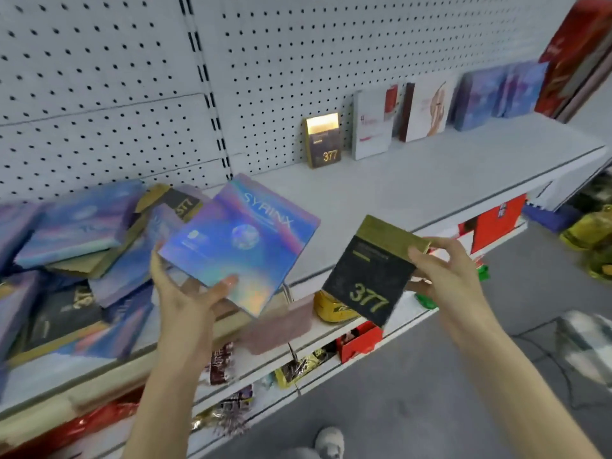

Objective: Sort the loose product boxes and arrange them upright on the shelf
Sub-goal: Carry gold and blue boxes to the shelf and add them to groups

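1. Left hand (185, 293): grasps a square iridescent blue-purple cardboard box printed "SYRINX" (241, 243); the thumb lies across the lower front face and the fingers wrap behind the left edge
2. This box is held tilted, face towards the camera, over the front part of the white metal shelf (430, 180), just right of the loose pile; whether it touches the pile cannot be told
3. Right hand (443, 270): pinches a black rectangular box with a gold top band and gold "377" (374, 270) at its upper right corner, thumb on the front face, fingers curled over the gold edge
4. The black box hangs tilted in front of the shelf's front edge, clear of the shelf board, well apart from the iridescent box
5. Loose pile of blue-purple and black-gold boxes (73, 253): lies flat and crossed at the left end of the shelf, blurred
6. Upright row against the white pegboard back panel (99, 77), left to right: a small black-gold "377" box (323, 140), a white box with pink print (372, 124), a white box with a dark red spine (427, 107), two blue-purple boxes (480, 97), a tall red box (576, 54) leaning at the far right
7. The "377" box stands just beside the white one; a bare stretch of shelf lies between the row and the pile
8. Lower shelves hold red cartons (493, 223) and gold packets (331, 308); grey floor (430, 392) below
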### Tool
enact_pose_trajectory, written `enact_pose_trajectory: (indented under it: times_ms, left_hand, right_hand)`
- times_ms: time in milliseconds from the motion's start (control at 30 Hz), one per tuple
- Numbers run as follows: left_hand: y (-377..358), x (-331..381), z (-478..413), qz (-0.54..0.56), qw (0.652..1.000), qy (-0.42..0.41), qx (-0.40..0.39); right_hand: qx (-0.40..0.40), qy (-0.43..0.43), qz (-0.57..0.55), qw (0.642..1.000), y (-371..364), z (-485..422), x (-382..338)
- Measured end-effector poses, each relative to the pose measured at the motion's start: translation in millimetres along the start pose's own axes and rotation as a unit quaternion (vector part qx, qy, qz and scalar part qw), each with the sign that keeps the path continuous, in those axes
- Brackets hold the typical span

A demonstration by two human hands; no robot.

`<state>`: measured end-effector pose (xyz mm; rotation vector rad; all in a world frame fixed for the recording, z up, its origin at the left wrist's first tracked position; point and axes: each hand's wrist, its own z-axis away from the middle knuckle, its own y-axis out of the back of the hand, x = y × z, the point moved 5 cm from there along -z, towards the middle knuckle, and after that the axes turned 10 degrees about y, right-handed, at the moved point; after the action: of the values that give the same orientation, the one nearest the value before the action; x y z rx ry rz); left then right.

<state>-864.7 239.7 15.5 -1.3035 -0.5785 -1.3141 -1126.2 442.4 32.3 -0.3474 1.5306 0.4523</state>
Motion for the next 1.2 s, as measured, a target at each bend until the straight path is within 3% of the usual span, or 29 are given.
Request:
enact_pose_trajectory:
  times_ms: [333,467,733,1000,1200]
  left_hand:
    - [-10.2,-11.3,-23.9,0.061,0.967,-0.015,0.246]
    - [-22.5,-17.1,-24.9,0.070,0.955,-0.021,0.287]
    - [-53.4,-33.9,-22.8,0.107,0.918,-0.048,0.379]
    - [-64.9,-43.2,-40.7,0.131,0.901,-0.046,0.411]
    - [-55.1,-30.0,-61.6,0.131,0.913,-0.050,0.383]
  right_hand:
    - [-0.180,0.017,0.028,0.983,-71.3,-153.0,-0.9]
    - [-0.247,0.039,-0.012,0.968,-136.4,-216.4,10.5]
    - [-0.371,0.169,0.084,0.909,-260.3,-312.6,8.6]
    - [-0.364,0.132,0.007,0.922,-293.9,-325.3,47.3]
    - [-0.323,0.098,0.055,0.940,-287.1,-317.6,82.7]
